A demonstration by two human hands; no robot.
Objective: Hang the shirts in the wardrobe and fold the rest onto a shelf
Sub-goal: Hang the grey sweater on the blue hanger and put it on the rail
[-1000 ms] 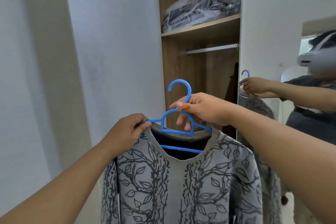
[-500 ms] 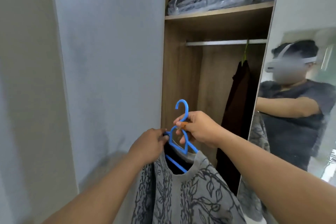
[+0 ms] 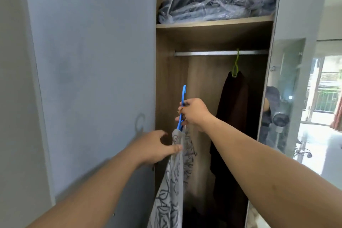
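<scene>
The patterned shirt (image 3: 175, 168) on its blue hanger (image 3: 182, 105) has been turned edge-on and carried inside the wardrobe, below the rail (image 3: 220, 53). The hanger is gripped by the right hand (image 3: 194, 114); the shirt's shoulder has been released by the left hand (image 3: 157, 147), now relaxed, fingertips touching fabric. Hooking is judged imminent.

Smooth blue plastic hanger (image 3: 182, 105) carries soft grey printed cloth shirt (image 3: 173, 181); matt wood-grain shelf (image 3: 214, 24), dull metal rail (image 3: 220, 53), crinkly glossy plastic bag (image 3: 216, 0).

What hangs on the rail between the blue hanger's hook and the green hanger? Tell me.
Nothing: in the head view the rail is bare from its left end to the green hanger. The blue hanger, gripped by the right hand, is below the rail.
</scene>
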